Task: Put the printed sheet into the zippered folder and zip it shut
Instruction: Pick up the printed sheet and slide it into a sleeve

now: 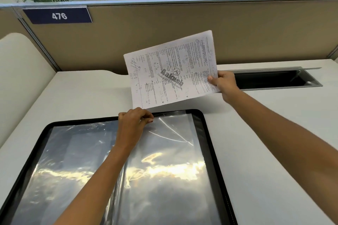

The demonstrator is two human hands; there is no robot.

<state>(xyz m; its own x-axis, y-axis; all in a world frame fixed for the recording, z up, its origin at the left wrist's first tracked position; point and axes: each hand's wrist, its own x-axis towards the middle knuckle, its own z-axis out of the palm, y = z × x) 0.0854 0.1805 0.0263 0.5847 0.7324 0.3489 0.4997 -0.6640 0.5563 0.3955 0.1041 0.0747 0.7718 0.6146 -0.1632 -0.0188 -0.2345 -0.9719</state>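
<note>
Printed sheet (172, 71) is held up in the air over the desk (82, 93), tilted, above the far edge of the zippered folder (210, 144). Right hand (224, 83) grips its right edge, thumb on the front, other fingers hidden behind the paper. The text is too small to read; only the "Aakash" watermark is legible. Folder lies flat and open, near end cut off by the frame; zipper pull not visible. Left hand (134, 119) pinches the top edge of a clear sleeve (164, 170) inside, fingertips together. Glare hides what is in the sleeve. Cable slot (274, 78) behind; divider sign (58, 15) reads 476.
</note>
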